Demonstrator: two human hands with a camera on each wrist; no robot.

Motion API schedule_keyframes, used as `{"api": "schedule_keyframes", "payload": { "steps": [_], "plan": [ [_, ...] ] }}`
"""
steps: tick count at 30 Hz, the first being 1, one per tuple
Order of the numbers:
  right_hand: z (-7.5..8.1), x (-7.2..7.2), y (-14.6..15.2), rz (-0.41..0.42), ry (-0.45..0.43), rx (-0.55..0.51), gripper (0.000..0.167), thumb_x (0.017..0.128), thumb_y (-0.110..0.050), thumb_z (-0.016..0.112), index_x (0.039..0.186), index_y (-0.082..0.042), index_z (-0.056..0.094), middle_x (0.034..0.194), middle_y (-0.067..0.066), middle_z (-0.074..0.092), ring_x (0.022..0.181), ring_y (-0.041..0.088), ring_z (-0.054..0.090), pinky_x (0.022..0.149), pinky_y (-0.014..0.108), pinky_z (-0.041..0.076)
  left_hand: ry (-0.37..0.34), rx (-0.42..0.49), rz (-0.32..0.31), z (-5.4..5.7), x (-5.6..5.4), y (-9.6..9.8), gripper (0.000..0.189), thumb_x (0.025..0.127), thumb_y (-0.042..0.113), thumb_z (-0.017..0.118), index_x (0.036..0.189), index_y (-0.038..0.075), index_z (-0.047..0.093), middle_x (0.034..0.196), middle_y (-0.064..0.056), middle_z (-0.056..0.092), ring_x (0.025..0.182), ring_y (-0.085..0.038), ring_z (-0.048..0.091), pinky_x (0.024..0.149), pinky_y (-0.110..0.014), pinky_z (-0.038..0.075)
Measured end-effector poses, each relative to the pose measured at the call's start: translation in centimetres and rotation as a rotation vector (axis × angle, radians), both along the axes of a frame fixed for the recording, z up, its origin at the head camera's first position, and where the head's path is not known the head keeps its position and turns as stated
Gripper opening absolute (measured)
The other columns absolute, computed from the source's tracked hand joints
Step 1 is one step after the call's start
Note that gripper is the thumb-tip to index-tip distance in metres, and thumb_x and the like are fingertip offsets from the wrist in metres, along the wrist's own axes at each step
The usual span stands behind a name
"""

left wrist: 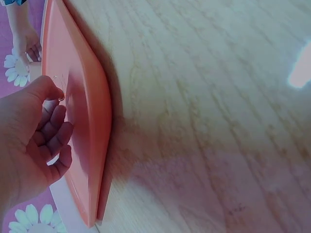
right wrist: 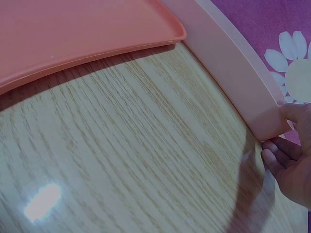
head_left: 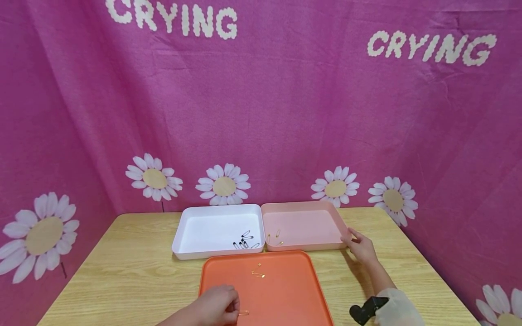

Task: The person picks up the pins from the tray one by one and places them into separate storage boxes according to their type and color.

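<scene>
My left hand (head_left: 218, 305) is over the orange tray (head_left: 281, 290), its thumb and forefinger pinching a gold safety pin (head_left: 244, 313). In the left wrist view a glint of gold shows at those fingertips, and the other fingers are loosely bent. Farther back on the orange tray lie a few gold safety pins (head_left: 258, 274). My right hand (head_left: 362, 246) grips the front right corner of the pink tray (head_left: 303, 247), thumb at the rim and fingers low on the outside. Several gold safety pins (head_left: 278, 233) lie in that tray's left part.
Left of the pink tray stands a white tray (head_left: 204, 255) with several black safety pins (head_left: 243, 244) in its front right corner. All three trays sit close together on a wooden table (head_left: 122, 271). A purple cloth with daisies (head_left: 285, 113) hangs behind.
</scene>
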State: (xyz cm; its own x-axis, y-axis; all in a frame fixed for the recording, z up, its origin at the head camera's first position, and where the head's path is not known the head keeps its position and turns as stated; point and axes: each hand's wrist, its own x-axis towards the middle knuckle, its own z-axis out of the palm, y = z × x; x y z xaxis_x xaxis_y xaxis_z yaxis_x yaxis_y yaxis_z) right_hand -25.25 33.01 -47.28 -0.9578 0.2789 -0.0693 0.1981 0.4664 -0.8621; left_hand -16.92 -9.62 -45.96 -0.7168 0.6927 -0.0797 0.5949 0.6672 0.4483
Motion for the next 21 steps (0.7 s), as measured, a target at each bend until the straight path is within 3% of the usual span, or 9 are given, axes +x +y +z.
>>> {"api": "schedule_keyframes", "payload": {
  "steps": [7,12,16,21],
  "plan": [
    [-0.1,-0.1,0.0,-0.001,0.003,0.007,0.06,0.094,-0.026,0.054,0.142,0.002,0.032,0.134,0.036,0.04,0.107,0.034,0.053,0.081,0.028,0.048,-0.107,0.087,0.056,0.7,-0.3,-0.1,0.011,0.079,0.017,0.065,0.074,0.019,0.056,0.067,0.012,0.045,0.062,0.001,0.041,0.058,-0.017,0.037],
    [0.0,-0.1,0.0,-0.006,-0.001,0.01,0.061,0.094,-0.028,0.054,0.142,0.002,0.032,0.134,0.036,0.041,0.107,0.034,0.054,0.082,0.029,0.048,-0.093,0.107,0.088,1.2,-0.9,-0.1,0.01,0.08,0.016,0.065,0.076,0.019,0.056,0.067,0.012,0.046,0.063,0.0,0.042,0.058,-0.017,0.037],
    [0.0,-0.1,0.1,-0.005,0.011,0.02,0.06,0.094,-0.027,0.054,0.142,0.004,0.033,0.132,0.036,0.042,0.102,0.031,0.056,0.078,0.027,0.048,-0.049,0.124,0.072,1.6,-1.4,0.0,0.011,0.079,0.014,0.064,0.074,0.018,0.056,0.067,0.012,0.046,0.062,0.0,0.041,0.058,-0.017,0.038],
    [0.1,0.1,0.0,0.007,0.019,0.016,0.06,0.094,-0.025,0.054,0.142,0.005,0.032,0.133,0.037,0.04,0.105,0.034,0.056,0.082,0.031,0.05,-0.068,0.16,0.082,2.4,-2.0,0.2,0.01,0.079,0.011,0.064,0.075,0.016,0.056,0.068,0.011,0.048,0.062,-0.001,0.043,0.058,-0.018,0.039]
  ]
}}
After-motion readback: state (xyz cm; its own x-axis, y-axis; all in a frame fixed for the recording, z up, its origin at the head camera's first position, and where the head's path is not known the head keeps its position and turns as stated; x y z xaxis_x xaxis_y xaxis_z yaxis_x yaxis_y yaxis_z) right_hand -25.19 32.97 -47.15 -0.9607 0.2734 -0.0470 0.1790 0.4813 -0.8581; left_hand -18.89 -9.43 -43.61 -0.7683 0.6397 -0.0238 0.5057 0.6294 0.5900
